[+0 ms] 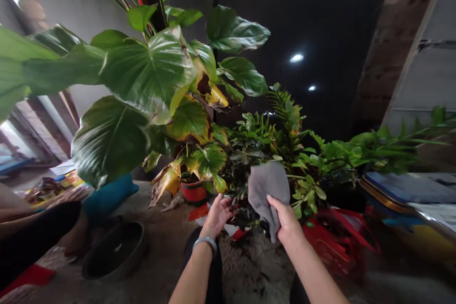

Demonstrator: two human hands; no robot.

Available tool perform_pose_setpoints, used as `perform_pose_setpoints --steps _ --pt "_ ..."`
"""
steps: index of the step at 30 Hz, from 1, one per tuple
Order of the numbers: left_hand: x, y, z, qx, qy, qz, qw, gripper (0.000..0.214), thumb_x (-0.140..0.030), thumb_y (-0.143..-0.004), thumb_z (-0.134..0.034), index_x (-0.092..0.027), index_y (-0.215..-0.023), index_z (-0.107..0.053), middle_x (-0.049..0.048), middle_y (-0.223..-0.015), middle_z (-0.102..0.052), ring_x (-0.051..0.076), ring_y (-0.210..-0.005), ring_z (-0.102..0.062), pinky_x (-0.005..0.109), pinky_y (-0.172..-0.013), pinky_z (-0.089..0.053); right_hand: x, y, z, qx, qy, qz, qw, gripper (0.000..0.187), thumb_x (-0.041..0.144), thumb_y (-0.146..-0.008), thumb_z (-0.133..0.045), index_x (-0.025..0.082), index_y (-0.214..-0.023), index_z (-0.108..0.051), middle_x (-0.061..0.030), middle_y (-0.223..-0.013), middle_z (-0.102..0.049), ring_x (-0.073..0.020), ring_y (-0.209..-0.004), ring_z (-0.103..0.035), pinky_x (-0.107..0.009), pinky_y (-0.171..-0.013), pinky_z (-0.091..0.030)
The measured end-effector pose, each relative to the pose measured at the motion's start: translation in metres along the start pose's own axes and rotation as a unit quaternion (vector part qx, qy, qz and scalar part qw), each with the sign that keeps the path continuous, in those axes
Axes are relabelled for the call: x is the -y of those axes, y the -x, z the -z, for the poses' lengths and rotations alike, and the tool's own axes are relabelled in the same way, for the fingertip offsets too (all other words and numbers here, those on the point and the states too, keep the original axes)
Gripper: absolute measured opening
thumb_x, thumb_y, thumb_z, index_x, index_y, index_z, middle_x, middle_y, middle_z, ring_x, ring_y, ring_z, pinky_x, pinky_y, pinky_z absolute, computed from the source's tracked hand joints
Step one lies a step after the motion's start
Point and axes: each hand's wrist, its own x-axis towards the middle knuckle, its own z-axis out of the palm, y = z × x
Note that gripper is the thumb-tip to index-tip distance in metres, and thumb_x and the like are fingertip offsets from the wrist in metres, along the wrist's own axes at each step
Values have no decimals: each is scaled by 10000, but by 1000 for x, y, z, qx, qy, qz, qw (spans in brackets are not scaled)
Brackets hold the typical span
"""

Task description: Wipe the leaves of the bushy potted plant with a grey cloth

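Note:
A grey cloth [270,187] hangs from my right hand [286,221], pinched between the thumb and fingers. It is spread upward in front of the low green foliage [254,135]. My left hand [217,216], with a bangle at the wrist, is raised just left of the cloth. Its fingers are slightly curled and apart, with nothing seen in them. Above and to the left stands a tall plant with broad glossy leaves [146,73], some yellowed and browned at the edges. Behind my left hand is a red pot [194,191].
A dark round basin [116,251] lies on the floor at left, near another person's leg [39,235]. On the right are a red bag [333,242] and a blue-topped stool or box [402,187]. A dark panel [299,23] stands behind the plants.

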Motion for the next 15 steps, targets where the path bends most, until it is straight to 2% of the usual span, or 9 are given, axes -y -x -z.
perform_pose_setpoints --steps 3,5,7,11,13,15 --pt "-2 1 4 0 2 -8 1000 282 -388 -875 -539 -154 -755 -642 81 -727 -687 209 -684 -667 325 -677 -507 -32 18 24 -27 -13 -69 997 274 362 -431 -785 229 -635 -660 -57 -597 -743 -356 -791 -740 -456 -699 -608" --pt "-1 0 7 3 -1 -11 1000 278 -396 -857 -566 -152 -753 -649 81 -734 -693 211 -693 -670 317 -665 -500 -34 36 28 -9 -33 -94 995 296 370 -451 -793 221 -684 -686 -62 -684 -769 -360 -835 -738 -473 -717 -611" --pt "1 -2 8 10 -3 -9 1000 298 -402 -847 -580 -141 -724 -654 86 -705 -689 219 -699 -673 316 -668 -494 -16 46 18 35 -43 -70 996 364 369 -471 -807 197 -777 -709 -77 -797 -785 -353 -887 -730 -466 -751 -604" --pt "3 -2 4 16 -10 -6 1000 353 -402 -872 -532 -131 -687 -664 99 -665 -688 216 -677 -664 313 -678 -496 34 34 -27 71 -5 65 995 468 333 -427 -847 171 -843 -707 -82 -852 -784 -313 -882 -722 -405 -782 -577" --pt "3 1 0 6 -10 -16 1000 318 -396 -869 -539 -150 -720 -676 92 -697 -708 221 -704 -671 321 -707 -504 36 24 -43 100 25 81 991 419 329 -427 -835 177 -793 -701 -70 -821 -780 -298 -863 -718 -382 -776 -568" --pt "3 4 -2 -18 0 -44 999 257 -380 -859 -567 -168 -793 -695 79 -775 -733 253 -820 -685 352 -781 -511 17 20 -43 146 75 43 986 350 331 -468 -795 177 -768 -701 -73 -790 -775 -300 -840 -716 -394 -776 -560"
